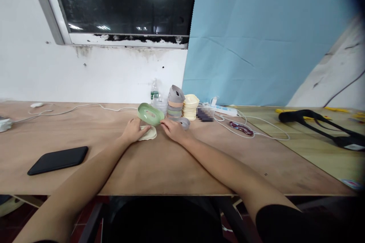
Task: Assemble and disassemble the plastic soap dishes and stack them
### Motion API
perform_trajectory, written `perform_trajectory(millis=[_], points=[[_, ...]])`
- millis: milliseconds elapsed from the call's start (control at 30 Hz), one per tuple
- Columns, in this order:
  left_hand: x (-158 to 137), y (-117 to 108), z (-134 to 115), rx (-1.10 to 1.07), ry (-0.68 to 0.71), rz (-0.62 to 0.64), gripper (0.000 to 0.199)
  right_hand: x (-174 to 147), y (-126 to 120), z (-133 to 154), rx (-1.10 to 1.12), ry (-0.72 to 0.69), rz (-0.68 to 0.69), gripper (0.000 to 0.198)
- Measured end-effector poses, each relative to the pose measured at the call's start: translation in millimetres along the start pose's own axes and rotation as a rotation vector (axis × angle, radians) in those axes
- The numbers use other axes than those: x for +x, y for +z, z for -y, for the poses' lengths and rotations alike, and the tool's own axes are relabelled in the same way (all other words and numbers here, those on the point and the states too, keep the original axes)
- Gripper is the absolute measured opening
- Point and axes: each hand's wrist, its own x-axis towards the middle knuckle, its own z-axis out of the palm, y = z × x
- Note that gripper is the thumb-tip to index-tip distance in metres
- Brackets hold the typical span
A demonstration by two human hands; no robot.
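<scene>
A shallow green oval piece with a slot in its middle is tilted up above the table. My right hand pinches its lower right edge between thumb and fingers. My left hand is at its lower left, fingers up near the rim and thumb stretched out to the right. Beneath that thumb, a flat cream piece lies on the wooden table. Whether the left fingers touch the green piece is hard to see. Behind my right hand lies a grey piece, partly hidden.
Behind my hands stand a stack of grey and coloured pieces, a cream stack and a bottle. A black phone-like slab lies left. Cables, a power strip and a black strap-like frame are right.
</scene>
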Motion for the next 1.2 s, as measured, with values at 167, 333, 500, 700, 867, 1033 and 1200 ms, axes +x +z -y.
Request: perform_trajectory(millis=[167, 333, 500, 700, 867, 1033, 1200], points=[[-1, -1, 2, -0.039, 0.033, 0.222, 0.057, 2, -2, 5, -0.003, 0.060, 0.007, 0.024], [-3, -8, -4, -0.176, 0.106, 0.285, 0.062, 3, -2, 3, -0.027, 0.108, 0.000, 0.023], [-3, -12, -11, -0.221, 0.210, 0.298, 0.054, 3, 2, -3, -0.037, 0.146, 0.020, 0.027], [-3, -11, -12, -0.152, 0.175, 0.231, 0.045, 2, 2, -1, -0.005, 0.133, 0.029, 0.027], [-2, -9, -8, -0.148, 0.158, 0.169, 0.039, 1, 0, 2, 0.068, 0.040, 0.073, 0.026], [-2, -9, -8, -0.155, 0.167, 0.158, 0.037, 0, -3, 5, 0.106, -0.115, 0.142, 0.031], [-1, -11, -9, -0.157, 0.186, 0.156, 0.036, 1, -4, 7, 0.006, -0.219, 0.264, 0.033]])
